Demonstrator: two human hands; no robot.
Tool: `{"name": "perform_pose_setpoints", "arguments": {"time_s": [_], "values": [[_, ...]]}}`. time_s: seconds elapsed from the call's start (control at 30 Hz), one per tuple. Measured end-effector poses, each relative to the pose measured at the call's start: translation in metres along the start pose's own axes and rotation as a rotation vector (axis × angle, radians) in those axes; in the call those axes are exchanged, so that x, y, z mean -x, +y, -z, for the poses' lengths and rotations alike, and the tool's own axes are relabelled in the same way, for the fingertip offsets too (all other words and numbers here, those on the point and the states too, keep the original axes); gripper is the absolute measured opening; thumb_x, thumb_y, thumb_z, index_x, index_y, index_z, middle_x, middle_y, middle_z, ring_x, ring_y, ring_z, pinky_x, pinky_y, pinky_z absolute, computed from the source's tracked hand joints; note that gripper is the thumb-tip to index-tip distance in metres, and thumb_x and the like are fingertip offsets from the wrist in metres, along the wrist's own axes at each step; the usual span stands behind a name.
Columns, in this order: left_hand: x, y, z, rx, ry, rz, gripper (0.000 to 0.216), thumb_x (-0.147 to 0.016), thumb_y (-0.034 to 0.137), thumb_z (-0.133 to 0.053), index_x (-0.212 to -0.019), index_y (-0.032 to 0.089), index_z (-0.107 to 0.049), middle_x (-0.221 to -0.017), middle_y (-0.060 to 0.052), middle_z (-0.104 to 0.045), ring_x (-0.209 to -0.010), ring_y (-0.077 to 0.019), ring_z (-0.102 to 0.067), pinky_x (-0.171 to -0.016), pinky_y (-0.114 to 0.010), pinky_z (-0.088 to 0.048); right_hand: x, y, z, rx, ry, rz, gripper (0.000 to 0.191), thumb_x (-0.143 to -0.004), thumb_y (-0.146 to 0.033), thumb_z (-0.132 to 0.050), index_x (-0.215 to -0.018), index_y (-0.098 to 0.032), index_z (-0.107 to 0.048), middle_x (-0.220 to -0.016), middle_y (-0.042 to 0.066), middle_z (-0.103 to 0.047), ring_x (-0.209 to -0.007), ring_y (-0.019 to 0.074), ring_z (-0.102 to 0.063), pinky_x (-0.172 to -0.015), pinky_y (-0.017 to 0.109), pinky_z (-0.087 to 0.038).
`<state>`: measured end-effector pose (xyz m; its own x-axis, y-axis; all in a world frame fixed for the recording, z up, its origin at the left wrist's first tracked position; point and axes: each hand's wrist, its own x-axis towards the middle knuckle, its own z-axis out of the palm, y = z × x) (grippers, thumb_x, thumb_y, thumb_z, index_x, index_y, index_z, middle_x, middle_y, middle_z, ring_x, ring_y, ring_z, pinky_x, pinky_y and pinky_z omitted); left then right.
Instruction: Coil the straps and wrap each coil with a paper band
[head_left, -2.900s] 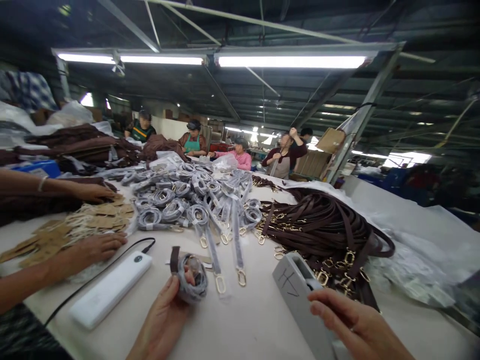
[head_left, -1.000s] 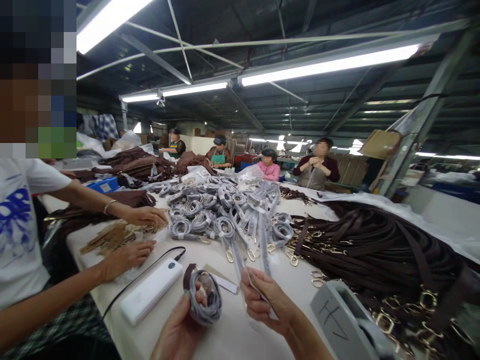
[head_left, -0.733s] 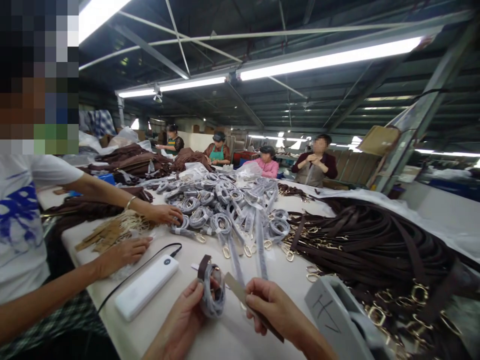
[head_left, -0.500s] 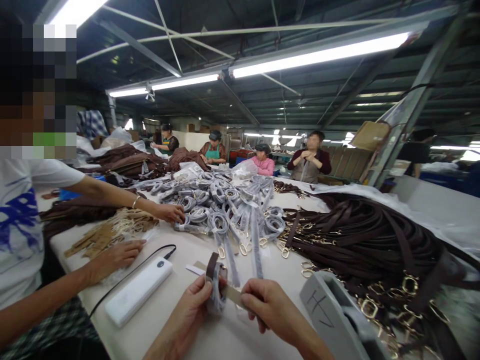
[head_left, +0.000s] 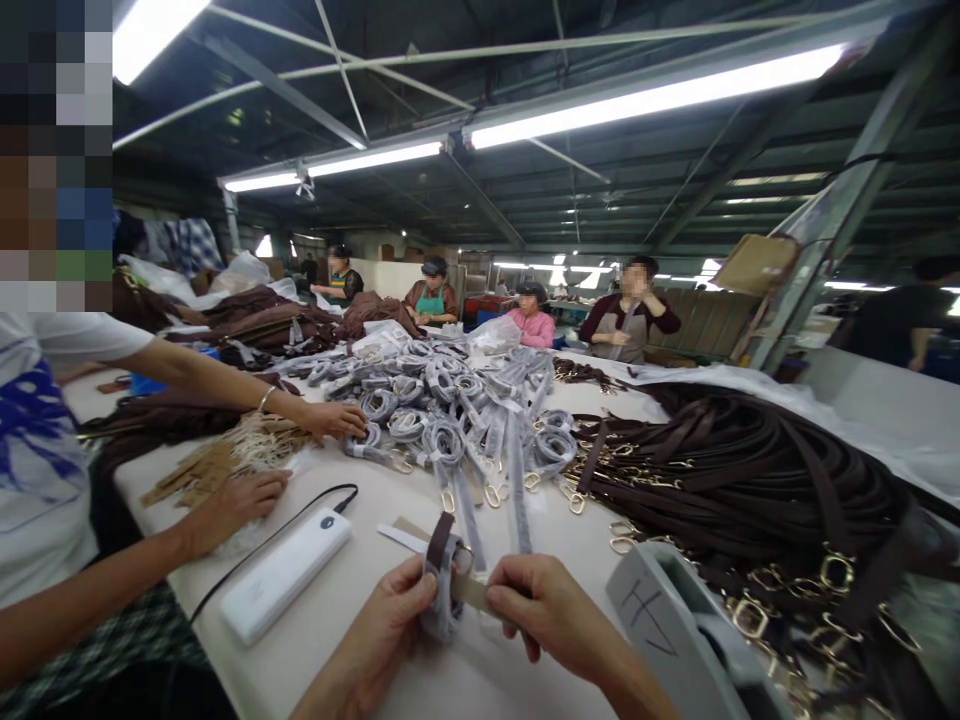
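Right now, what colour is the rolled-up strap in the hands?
The rolled strap is wrapped in pale grey, with a dark brown end showing; head view.

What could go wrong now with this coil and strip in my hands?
The coil is pinched only at its edge by the left hand, so it might spring open. The strip in the right hand could go on crooked. The dispenser sits close by that wrist and could get knocked.
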<state>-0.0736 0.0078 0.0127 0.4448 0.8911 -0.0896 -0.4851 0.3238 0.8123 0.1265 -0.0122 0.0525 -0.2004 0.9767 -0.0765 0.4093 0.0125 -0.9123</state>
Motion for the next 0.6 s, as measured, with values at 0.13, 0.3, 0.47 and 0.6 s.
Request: {"name": "perform_pose_setpoints", "arguments": {"time_s": [0.13,0.3,0.47,0.6], "values": [[0.003,0.003,-0.016,-0.123,-0.128,-0.051,0.041,-0.072,0.044,-0.081,-0.098,0.014,-0.076,-0.073,-0.006,-0.068,-0.071,-0.0195,-0.06,-0.072,-0.028,-0.042,-0.005,0.003,-0.013,-0.057,0.01,0.046,0.017,-0.077,-0.026,-0.053,-0.066,-0.017,-0.061,-0.053,-0.004,-0.057,-0.038,0.0066,-0.045,-0.033,0.015,-0.033],[-0.001,0.001,-0.026,-0.269,-0.099,-0.119,0.034,-0.078,0.044,-0.072,-0.093,0.013,-0.074,-0.07,-0.004,-0.065,-0.071,-0.0203,-0.058,-0.075,-0.031,-0.041,-0.01,0.002,-0.022,-0.168,0.001,0.069,0.025,-0.08,-0.036,-0.052,-0.068,-0.016,-0.06,-0.058,-0.004,-0.055,-0.04,0.0052,-0.045,-0.036,0.016,-0.033],[-0.009,0.006,-0.028,-0.472,-0.032,-0.144,0.024,-0.074,0.038,-0.065,-0.079,0.014,-0.069,-0.068,-0.001,-0.06,-0.068,-0.018,-0.051,-0.069,-0.028,-0.038,-0.009,0.008,-0.015,-0.255,-0.047,-0.023,0.019,-0.069,-0.033,-0.058,-0.08,-0.018,-0.054,-0.059,-0.004,-0.061,-0.042,0.0079,-0.053,-0.038,0.017,-0.036],[-0.014,0.013,-0.027,-0.742,0.042,-0.229,0.015,-0.071,0.03,-0.058,-0.071,0.016,-0.063,-0.07,0.001,-0.055,-0.072,-0.0178,-0.047,-0.069,-0.027,-0.036,-0.007,0.014,-0.006,-0.294,-0.054,-0.068,0.031,-0.062,-0.03,-0.062,-0.087,-0.021,-0.046,-0.052,-0.009,-0.055,-0.04,0.0114,-0.055,-0.034,0.017,-0.033]]}}
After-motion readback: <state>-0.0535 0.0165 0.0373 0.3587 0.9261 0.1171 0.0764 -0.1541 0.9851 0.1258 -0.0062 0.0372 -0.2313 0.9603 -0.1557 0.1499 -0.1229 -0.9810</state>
